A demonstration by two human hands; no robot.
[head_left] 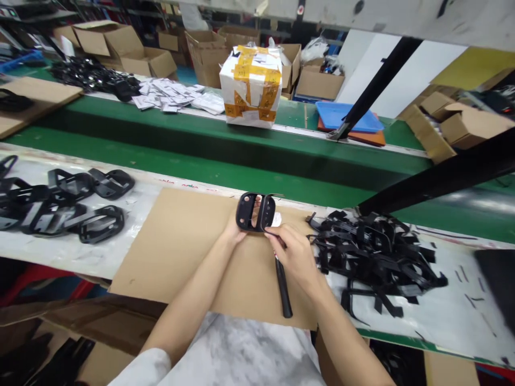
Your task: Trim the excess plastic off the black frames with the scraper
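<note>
Behind the white table there runs a long green bench, almost across the whole width. On this bench stands a white box wrapped with yellow tape, and to its right lies a blue tray upon an orange tray. Several open cardboard boxes stand farther back, before shelves which are too blurred to read. Two black posts lean at the right side, and a pale beam passes overhead. Behind them there is a white wall beside a yellow surface. The light is bright.
</note>
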